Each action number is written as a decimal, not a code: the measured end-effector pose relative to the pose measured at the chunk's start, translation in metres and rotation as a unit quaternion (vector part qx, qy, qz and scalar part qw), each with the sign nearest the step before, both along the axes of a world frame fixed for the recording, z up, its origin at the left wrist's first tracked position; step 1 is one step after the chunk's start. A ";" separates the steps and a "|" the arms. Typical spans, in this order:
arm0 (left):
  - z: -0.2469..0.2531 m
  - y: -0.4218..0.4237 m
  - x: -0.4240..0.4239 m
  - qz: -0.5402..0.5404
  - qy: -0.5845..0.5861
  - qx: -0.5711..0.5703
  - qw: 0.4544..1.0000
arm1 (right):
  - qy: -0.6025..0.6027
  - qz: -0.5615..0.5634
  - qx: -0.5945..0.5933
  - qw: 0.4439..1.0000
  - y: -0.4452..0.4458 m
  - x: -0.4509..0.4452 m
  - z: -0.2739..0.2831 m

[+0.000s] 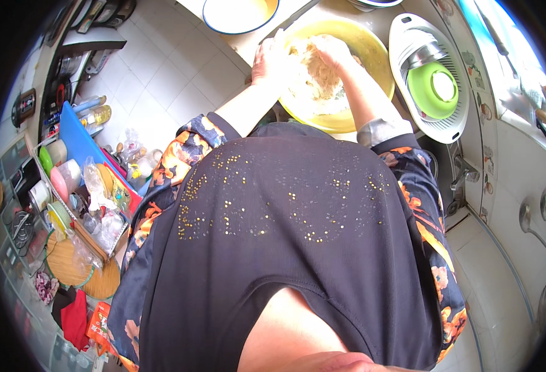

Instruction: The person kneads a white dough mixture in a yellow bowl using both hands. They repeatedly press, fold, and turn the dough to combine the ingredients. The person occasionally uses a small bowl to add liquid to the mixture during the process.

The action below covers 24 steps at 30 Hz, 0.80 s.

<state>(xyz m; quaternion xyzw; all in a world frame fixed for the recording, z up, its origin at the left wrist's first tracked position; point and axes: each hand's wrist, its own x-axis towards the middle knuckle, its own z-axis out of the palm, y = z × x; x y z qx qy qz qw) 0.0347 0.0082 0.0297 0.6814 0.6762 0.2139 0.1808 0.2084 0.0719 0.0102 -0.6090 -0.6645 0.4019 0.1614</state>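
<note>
A wide yellow basin (379, 65) sits on the counter in front of me, with a lump of pale, shaggy dough (318, 76) inside. Loose whitish flour or crumbs cling to the basin's bottom near my side. My left hand (270, 60) holds the basin's left rim, and glare washes out part of its fingers. Reaching in from the right, my right hand (332, 52) grips the upper part of the dough, its fingertips partly hidden by it.
A white, blue-rimmed enamel basin (237, 33) stands beyond on the left. At right, a white draining basket (457, 109) holds a green bowl (424, 88) and a metal bowl (425, 58). A faucet (466, 172) is nearer. Crowded shelves and a blue board (80, 139) stand left.
</note>
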 end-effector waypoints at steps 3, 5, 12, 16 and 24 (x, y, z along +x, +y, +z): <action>0.014 -0.003 0.003 0.009 0.010 0.000 1.000 | 0.117 0.104 -0.116 0.981 -0.018 0.005 0.008; 0.013 -0.005 0.005 -0.011 0.025 0.007 1.000 | 0.179 0.168 -0.138 0.960 -0.046 0.018 -0.011; -0.009 -0.006 0.000 -0.003 0.032 0.009 0.999 | -0.013 0.052 0.143 0.988 -0.107 -0.016 0.015; 0.001 -0.007 0.005 0.004 0.044 -0.018 0.999 | -0.068 0.070 0.089 0.991 -0.069 -0.025 0.005; 0.008 -0.005 0.003 0.019 0.004 0.004 1.000 | -0.121 0.197 0.095 0.968 -0.056 -0.012 0.021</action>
